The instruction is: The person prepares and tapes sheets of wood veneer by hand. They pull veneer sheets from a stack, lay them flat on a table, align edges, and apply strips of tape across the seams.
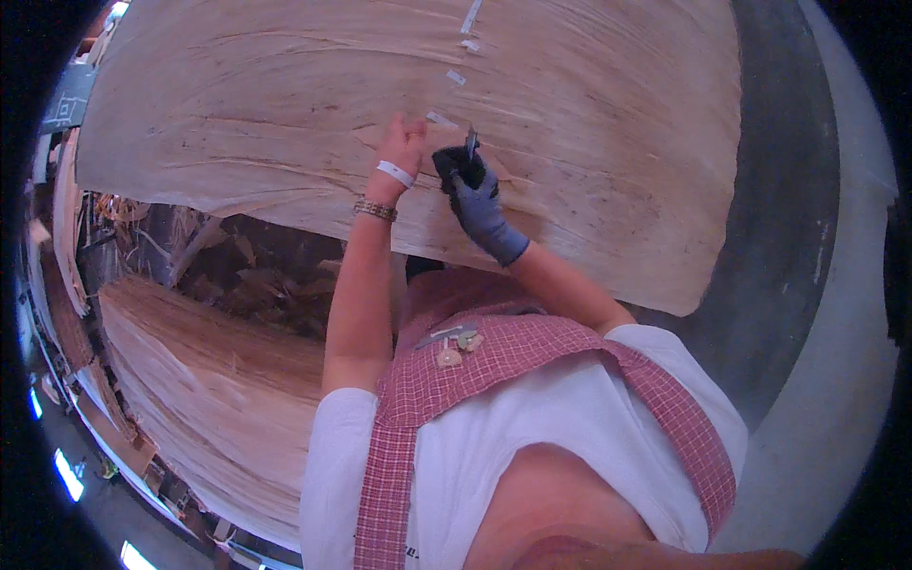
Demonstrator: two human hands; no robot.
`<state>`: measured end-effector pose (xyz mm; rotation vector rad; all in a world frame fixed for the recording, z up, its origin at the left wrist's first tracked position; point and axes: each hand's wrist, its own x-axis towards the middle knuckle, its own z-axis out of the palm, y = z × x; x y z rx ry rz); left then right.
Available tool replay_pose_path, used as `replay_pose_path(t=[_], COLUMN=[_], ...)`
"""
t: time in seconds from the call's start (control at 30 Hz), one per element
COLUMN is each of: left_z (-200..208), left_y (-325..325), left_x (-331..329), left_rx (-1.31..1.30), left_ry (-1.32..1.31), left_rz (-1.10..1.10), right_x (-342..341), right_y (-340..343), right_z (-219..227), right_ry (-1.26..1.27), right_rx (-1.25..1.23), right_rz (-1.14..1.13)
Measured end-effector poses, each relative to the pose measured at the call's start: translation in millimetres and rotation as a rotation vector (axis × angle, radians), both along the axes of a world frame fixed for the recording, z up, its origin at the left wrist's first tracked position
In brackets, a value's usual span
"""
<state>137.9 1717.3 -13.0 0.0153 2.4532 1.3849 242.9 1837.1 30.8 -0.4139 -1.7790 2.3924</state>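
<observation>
A broad sheet of pale wood veneer (266,104) lies in front of me, its grain wavy and cracked in places. Over it is my bare left hand (401,144), fingers curled in; whatever they may pinch is hidden. A white band goes round that hand, and a patterned bracelet sits on the wrist. Just to its right, my right hand (475,195), in a grey and black glove, grips a knife (471,142) with its thin metal blade pointing away from me. Short strips of white tape (441,120) run in a line up the veneer beyond both hands.
A second stack of veneer (209,380) stands lower left, close to my left arm. Between the stacks lie brown veneer scraps (261,290). Dark grey floor (784,190) runs along the right side of the sheet.
</observation>
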Motion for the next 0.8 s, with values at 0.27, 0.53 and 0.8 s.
replay_pose_path(t=[0.27,0.53,0.8], left_z=[14,42,43], left_y=[-12,-4,6], left_x=[19,18,15], left_rx=[-0.494,-0.545,-0.702], left_ry=[0.489,0.398,0.349], left_rz=[-0.238,-0.370,-0.314], right_x=[-37,-70,-45], right_y=[27,51,66], right_z=[46,80,68], right_ry=[0.320,0.535,0.635], right_rx=[0.619,1.028,1.302], right_rz=[0.564,0.927,0.707])
